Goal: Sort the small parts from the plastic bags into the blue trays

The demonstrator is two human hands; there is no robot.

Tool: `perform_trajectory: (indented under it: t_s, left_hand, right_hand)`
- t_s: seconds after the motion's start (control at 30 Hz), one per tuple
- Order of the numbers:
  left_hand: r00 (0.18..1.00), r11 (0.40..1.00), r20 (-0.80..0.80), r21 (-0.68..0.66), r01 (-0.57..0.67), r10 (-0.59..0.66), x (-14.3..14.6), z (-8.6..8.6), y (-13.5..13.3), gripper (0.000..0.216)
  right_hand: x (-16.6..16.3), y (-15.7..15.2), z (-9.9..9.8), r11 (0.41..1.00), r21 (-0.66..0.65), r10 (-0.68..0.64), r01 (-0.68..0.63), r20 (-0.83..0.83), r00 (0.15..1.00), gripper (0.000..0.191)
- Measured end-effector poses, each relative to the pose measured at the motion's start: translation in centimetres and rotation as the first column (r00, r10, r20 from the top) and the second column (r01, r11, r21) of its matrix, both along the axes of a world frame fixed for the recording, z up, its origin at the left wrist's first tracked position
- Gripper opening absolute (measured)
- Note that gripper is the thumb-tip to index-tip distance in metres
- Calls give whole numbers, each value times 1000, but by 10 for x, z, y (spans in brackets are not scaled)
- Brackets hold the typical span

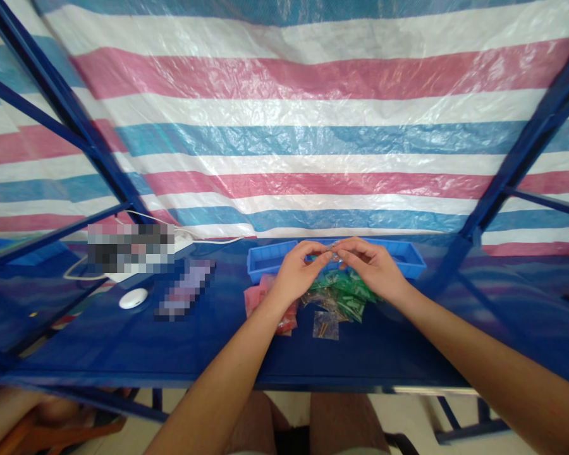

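Bare forearms cross the dark blue table (123,341), fingertips meeting.
I see the left hand (296,272) and right hand (372,268) each pinching one end of a small clear plastic packet (332,254). It is held above the heap of green-filled packets (348,297), probably to keep it separate. Its long axis seems to run left-right, in front of the blue plastic tray (265,259).

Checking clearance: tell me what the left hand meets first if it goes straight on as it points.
Probably the right hand, fingertips touching those of the left hand, before the blue tray.
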State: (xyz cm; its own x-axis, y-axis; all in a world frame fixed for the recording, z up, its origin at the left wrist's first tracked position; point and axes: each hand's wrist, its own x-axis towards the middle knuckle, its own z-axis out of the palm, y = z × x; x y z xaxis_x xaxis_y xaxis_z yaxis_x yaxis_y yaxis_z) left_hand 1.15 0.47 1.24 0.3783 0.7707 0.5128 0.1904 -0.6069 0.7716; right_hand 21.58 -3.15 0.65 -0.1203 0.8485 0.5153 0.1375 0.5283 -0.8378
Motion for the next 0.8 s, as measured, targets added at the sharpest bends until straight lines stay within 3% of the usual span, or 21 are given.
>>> perform_trajectory:
  t_s: [0.07,0.17,0.27,0.4,0.47,0.57,0.8]
  left_hand:
    - [1000,999,9,-42,-23,24,2,1,-2,28]
    - [999,994,5,-103,-44,45,3,3,-6,32]
    - [999,993,-16,-107,-41,40,3,6,-8,28]
    - [999,994,-26,-100,-38,35,2,6,-8,26]
    - [999,995,-28,-96,-39,36,1,5,-7,28]
    - [999,995,-30,-84,-46,43,1,3,-5,30]
    - [998,996,-40,-73,-58,55,1,4,-5,30]
  right_hand:
    - [5,1,4,995,49,-89,87,42,995,25]
    - [24,3,13,931,269,-316,248,248,916,24]
    - [52,10,21,841,466,-509,275,509,695,26]
    - [85,21,21,749,473,-650,463,657,381,28]
    - [93,24,20,726,451,-645,519,710,283,32]
    - [95,26,18,730,403,-596,552,770,227,35]
    - [90,25,19,731,267,-494,628,842,218,43]
